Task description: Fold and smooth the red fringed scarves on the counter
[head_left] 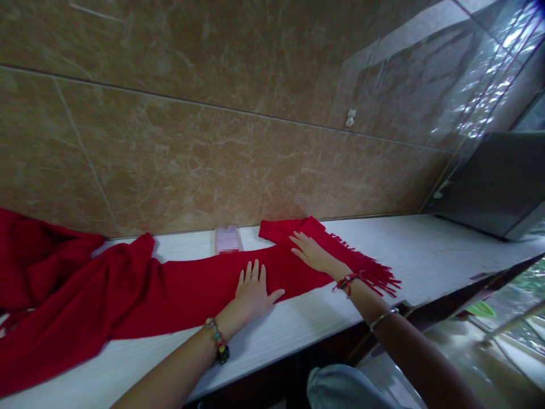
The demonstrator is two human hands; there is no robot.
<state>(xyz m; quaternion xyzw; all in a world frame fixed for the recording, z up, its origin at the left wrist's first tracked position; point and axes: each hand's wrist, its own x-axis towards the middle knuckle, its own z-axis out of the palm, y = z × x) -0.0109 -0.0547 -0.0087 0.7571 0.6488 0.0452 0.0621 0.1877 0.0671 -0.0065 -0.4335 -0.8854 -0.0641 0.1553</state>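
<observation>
A long red scarf [200, 289] with a fringed right end lies along the white tabletop [293, 324]. Its left part is bunched into loose folds, while the middle is spread fairly flat. My left hand [254, 289] rests palm down on the middle stretch, fingers spread, with a ring and a beaded bracelet. Farther right, my right hand [313, 254] lies flat on the scarf close to its fringe, fingers extended. A corner of the cloth is turned up toward the wall beyond that hand. Neither hand grips the fabric.
Behind the scarf, a small pinkish card or packet [227, 240] lies by the wall. A brown marbled tile wall [191, 153] borders the table's back. A dark grey box-like object [498, 182] stands at the right end. The front table edge runs close to my forearms.
</observation>
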